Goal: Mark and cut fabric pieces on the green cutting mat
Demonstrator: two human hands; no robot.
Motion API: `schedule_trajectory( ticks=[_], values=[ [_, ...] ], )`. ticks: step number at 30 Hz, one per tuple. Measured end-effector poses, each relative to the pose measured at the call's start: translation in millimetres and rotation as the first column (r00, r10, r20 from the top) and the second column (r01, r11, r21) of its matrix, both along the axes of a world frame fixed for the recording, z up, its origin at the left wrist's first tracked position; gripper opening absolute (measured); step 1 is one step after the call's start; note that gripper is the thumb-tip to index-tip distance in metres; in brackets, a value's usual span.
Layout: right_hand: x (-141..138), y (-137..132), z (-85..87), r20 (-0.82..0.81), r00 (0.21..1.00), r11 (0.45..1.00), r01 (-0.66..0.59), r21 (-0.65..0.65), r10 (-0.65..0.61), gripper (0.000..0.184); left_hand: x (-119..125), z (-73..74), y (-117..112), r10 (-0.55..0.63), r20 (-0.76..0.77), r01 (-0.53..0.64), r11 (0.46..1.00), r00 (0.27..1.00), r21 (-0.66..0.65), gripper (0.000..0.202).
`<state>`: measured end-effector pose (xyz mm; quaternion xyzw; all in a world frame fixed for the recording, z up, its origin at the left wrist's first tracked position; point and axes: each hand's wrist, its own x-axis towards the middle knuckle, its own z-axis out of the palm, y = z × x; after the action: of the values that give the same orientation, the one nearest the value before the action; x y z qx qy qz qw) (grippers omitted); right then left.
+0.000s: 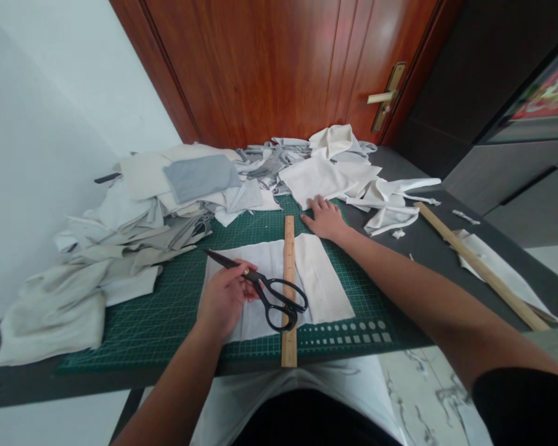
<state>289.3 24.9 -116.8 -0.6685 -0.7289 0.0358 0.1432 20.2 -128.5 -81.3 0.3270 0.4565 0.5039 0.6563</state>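
Observation:
My left hand [223, 296] is closed around the blades of black scissors [260, 290], near their pivot, with the handles pointing right over a white cloth piece [320, 282]. That cloth lies flat on a green cutting mat [167, 303]. A short wooden ruler [289, 291] lies lengthwise across the cloth. My right hand [324, 218] rests flat with fingers spread at the far edge of the mat, touching a white fabric piece [316, 179] just beyond the ruler's far end.
Piles of white, beige and grey fabric scraps [134, 210] cover the left and back of the dark table [428, 248]. A long wooden stick [478, 272] lies at the right. A red-brown door [279, 62] stands behind.

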Motion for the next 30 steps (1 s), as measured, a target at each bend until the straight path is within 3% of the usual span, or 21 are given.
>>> schedule_trajectory(
  ticks=[7,10,14,18,20,22,24,26,28,30],
  values=[
    [-11,-7,3.9,-0.046,0.998,0.988,0.043,0.149,-0.036,0.055,-1,-8.5,-2,-0.03,-0.015,0.03,0.999,0.999,0.045,0.021],
    [-5,-19,1.0,-0.032,0.999,0.993,-0.035,0.115,0.039,0.048,0,-11.0,-3,-0.036,-0.024,0.038,0.997,0.999,0.063,0.022],
    [10,-43,-9.5,0.008,0.976,0.974,-0.219,0.051,0.219,0.058,2,-10.9,-4,-0.028,-0.033,0.03,0.998,0.999,0.058,0.022],
    [21,-75,-9.7,0.069,0.975,0.977,-0.213,0.027,0.211,0.059,3,-9.0,-4,-0.034,-0.039,0.035,0.998,0.999,0.05,0.022],
    [28,-88,-3.4,0.129,0.982,0.985,-0.151,0.077,0.141,0.058,3,-8.3,-3,-0.026,-0.043,0.028,0.998,0.999,0.057,0.021],
    [41,-98,3.4,0.168,0.985,0.985,-0.004,0.174,-0.026,0.059,3,-8.0,-1,-0.015,-0.046,0.018,0.998,0.999,0.066,0.02],
    [62,-104,6.8,0.135,0.951,0.94,0.24,0.245,-0.278,0.067,4,-7.6,0,-0.01,-0.042,0.013,0.998,0.999,0.069,0.019],
    [85,-109,4.3,0.078,0.874,0.869,0.46,0.183,-0.479,0.077,5,-6.8,0,-0.004,-0.039,0.006,0.997,0.999,0.073,0.019],
    [103,-114,-2.9,0.059,0.842,0.844,0.533,0.062,-0.536,0.082,5,-5.8,0,0.006,-0.041,-0.003,0.997,0.999,0.083,0.019],
    [111,-122,-10.2,0.047,0.879,0.88,0.475,-0.009,-0.474,0.08,6,-4.9,-1,0.004,-0.053,0.001,0.996,0.999,0.091,0.019]
  ],
)
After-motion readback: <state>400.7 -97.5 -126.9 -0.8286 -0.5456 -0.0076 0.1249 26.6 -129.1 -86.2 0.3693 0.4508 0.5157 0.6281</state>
